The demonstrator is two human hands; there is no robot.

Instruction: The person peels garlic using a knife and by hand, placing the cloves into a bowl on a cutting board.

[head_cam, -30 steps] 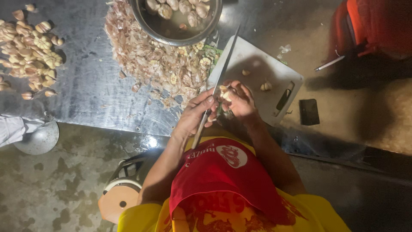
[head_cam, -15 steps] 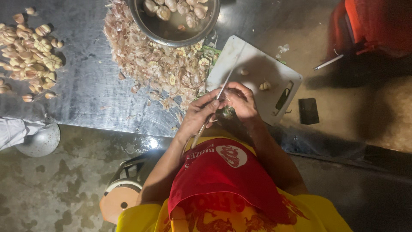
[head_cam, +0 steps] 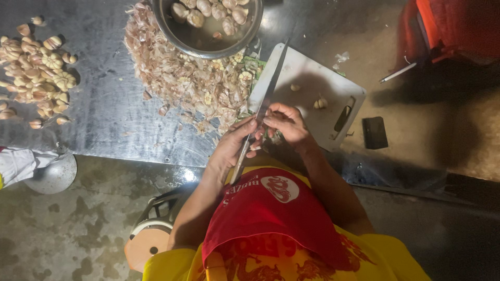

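We see the left hand (head_cam: 232, 148) with its fingers (head_cam: 249, 130) clenched round a knife (head_cam: 268, 91), a long, narrow steel blade that slants up and away across the edge of a white plastic board (head_cam: 333, 78). The right hand (head_cam: 289, 125) sits just beside it, fingers (head_cam: 271, 113) curled and pinched on a small pale clove (head_cam: 272, 136) that is pressed against the blade and mostly hidden, so we cannot make out its shape. Both hands hover together at the near edge of the dull, scratched metal surface (head_cam: 104, 119), over the board's near corner. The board is rectangular with rounded corners and a slot handle; two loose cloves (head_cam: 319, 103) lie on it beyond the right hand. Just left of the knife spreads a broad heap of dry, papery skins (head_cam: 187, 83), touching a round steel bowl (head_cam: 169, 31) in which smooth peeled cloves sit in liquid. Well apart to the left lies a pile of unpeeled garlic (head_cam: 36, 67), plump and ridged.
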